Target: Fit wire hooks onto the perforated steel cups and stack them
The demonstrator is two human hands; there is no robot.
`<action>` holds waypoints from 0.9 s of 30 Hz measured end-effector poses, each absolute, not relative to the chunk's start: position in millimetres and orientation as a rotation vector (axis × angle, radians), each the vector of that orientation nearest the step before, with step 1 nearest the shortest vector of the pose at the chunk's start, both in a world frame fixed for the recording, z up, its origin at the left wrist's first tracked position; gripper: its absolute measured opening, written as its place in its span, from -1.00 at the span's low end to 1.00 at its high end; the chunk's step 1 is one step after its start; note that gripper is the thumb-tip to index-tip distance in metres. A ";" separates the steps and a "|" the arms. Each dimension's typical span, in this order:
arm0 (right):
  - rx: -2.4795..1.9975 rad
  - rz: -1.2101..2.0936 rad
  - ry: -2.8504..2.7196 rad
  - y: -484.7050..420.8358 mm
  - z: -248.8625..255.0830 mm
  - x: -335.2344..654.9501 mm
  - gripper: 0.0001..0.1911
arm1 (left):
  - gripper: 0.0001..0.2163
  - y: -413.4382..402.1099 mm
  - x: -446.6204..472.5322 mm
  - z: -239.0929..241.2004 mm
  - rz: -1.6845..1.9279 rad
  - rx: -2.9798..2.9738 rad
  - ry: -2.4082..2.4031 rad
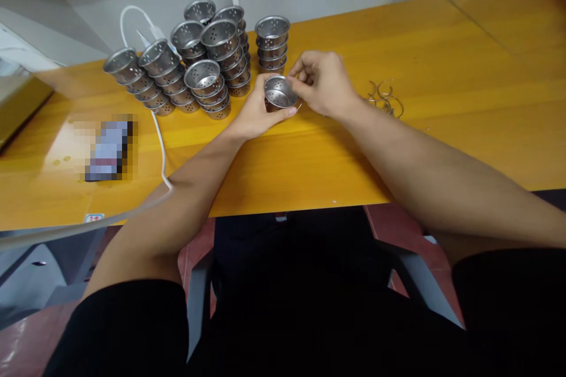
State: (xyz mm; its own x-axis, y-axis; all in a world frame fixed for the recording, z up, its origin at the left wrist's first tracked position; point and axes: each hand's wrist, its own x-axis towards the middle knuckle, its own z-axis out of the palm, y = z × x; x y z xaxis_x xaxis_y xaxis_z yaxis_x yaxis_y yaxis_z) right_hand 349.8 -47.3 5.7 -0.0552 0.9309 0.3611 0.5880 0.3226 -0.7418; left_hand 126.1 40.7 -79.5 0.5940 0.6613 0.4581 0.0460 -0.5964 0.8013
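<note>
A small perforated metal cup (277,92) sits between both hands, just above the yellow wooden table (309,159). My left hand (256,113) wraps round its near side with the thumb under the rim. My right hand (322,81) is curled over its right rim, fingertips pinched at the edge on what looks like a thin wire piece, too small to make out. Several stacks of the same metal cups (207,59) stand behind the hands, some leaning.
A small pile of thin wire rings (385,99) lies to the right of my right hand. A white cable (160,147) runs from the back over the table's front edge. A blurred dark flat object (108,150) lies at the left.
</note>
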 end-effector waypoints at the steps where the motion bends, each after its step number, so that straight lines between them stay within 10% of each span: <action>1: -1.372 0.496 -1.750 -47.0 5.4 349.2 -0.58 | 0.15 40.4 126.5 -79.8 0.997 2.033 0.549; 21: -1.316 0.677 -1.639 -44.2 11.2 343.1 -0.64 | 0.12 31.9 127.3 -71.2 0.942 1.993 0.583; 27: -0.987 0.935 -1.854 -55.0 28.6 365.2 -0.27 | 0.00 22.1 124.9 -63.4 0.980 1.859 0.599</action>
State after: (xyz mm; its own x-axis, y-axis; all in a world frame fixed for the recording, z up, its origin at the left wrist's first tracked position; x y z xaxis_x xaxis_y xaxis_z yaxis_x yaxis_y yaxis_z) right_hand 365.2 -55.0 28.6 -0.3587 0.8800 0.3114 0.2731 0.4179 -0.8665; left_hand 124.9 22.1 -63.4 0.5644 0.7342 0.3774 0.0017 -0.4582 0.8888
